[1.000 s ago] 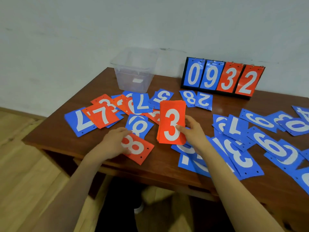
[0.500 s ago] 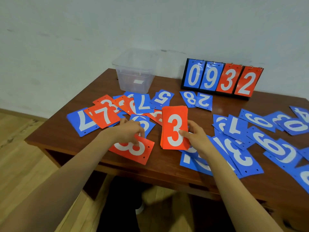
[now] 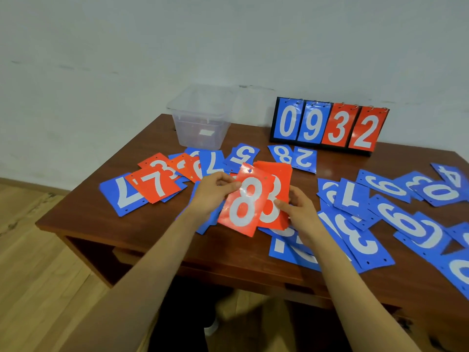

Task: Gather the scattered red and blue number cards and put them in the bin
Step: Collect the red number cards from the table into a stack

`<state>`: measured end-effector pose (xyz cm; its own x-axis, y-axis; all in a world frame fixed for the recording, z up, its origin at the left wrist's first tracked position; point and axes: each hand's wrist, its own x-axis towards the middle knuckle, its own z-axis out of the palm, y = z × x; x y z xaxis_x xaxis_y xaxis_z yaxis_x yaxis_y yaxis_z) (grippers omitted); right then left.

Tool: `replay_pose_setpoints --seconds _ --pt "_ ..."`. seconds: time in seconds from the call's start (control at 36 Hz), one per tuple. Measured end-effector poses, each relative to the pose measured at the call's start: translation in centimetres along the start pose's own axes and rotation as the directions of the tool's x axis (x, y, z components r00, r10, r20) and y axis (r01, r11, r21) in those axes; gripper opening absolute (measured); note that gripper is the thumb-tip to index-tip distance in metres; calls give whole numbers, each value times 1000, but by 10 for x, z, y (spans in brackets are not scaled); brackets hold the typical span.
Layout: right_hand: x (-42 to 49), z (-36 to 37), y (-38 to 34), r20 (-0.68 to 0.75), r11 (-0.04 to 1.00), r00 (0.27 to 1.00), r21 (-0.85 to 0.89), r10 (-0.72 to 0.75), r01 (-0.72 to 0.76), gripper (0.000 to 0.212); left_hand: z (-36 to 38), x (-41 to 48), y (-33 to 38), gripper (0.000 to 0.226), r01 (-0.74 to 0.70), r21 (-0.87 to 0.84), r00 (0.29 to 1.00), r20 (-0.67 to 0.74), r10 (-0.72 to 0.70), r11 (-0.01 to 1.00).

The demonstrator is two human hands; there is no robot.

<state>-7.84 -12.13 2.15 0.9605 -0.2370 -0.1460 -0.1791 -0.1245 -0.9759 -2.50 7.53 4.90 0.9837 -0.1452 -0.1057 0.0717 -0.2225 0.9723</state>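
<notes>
My left hand [image 3: 212, 193] grips a red 8 card [image 3: 243, 204] by its left edge and holds it upright, overlapping the front of a red card stack [image 3: 279, 189]. My right hand [image 3: 299, 212] holds that stack from the right; a 3 shows partly behind the 8. Red and blue number cards [image 3: 152, 186] lie scattered on the left of the wooden table [image 3: 101, 224]. Several blue cards [image 3: 406, 224] are spread over the right half. A clear plastic bin [image 3: 203, 118] stands at the back left of the table.
A flip scoreboard [image 3: 327, 125] showing 0932 stands at the back of the table against the wall. Blue 5, 8 and 2 cards [image 3: 284, 156] lie between the bin and the scoreboard. The table's front edge is close below my forearms, with wooden floor to the left.
My left hand has lifted the red 8 card off the table and brought it right, up against the front of the red stack in my right hand.
</notes>
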Motion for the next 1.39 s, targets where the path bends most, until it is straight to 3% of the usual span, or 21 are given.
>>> replay_pose_setpoints --seconds 0.11,0.36,0.56,0.69,0.75,0.81,0.86,0.97,1.03,1.19,1.31,1.39 --pt "-4 -2 -4 34 998 999 57 -7 5 34 25 4 -8 21 89 -186 993 -61 -101 979" --pt "-8 -9 -10 122 993 992 108 30 -43 41 48 2 -12 14 82 -277 972 -189 -138 957" --pt "-5 -10 -5 146 994 989 100 38 -53 38 59 1 -10 19 24 -202 961 -265 -78 979" --pt "2 -15 1 8 999 1000 12 -30 30 38 55 10 -9 20 16 -104 978 -205 -38 994" --pt "7 -24 2 -64 999 997 21 -33 34 38 47 18 -9 30 -19 72 983 -182 32 997" --pt "11 -35 1 -118 999 993 46 -14 20 38 39 29 -12 45 -74 429 989 -84 122 900" --pt "14 -45 1 -138 998 990 62 -8 17 37 35 39 -14 60 -136 714 990 78 116 687" --pt "16 -57 4 -152 997 988 75 16 -4 37 42 59 -18 77 -196 900 975 221 -19 389" --pt "16 -58 7 -153 997 988 76 19 -7 33 45 68 -21 77 -210 932 970 236 -54 297" --pt "17 -56 13 -130 994 990 103 45 -31 27 52 73 -14 45 -295 939 953 302 -14 178" --pt "19 -51 11 -119 994 992 104 47 -35 32 53 69 -7 23 -259 926 965 259 39 275" --pt "21 -48 10 -100 993 993 103 61 -51 36 49 68 -3 26 -199 910 976 148 163 365"
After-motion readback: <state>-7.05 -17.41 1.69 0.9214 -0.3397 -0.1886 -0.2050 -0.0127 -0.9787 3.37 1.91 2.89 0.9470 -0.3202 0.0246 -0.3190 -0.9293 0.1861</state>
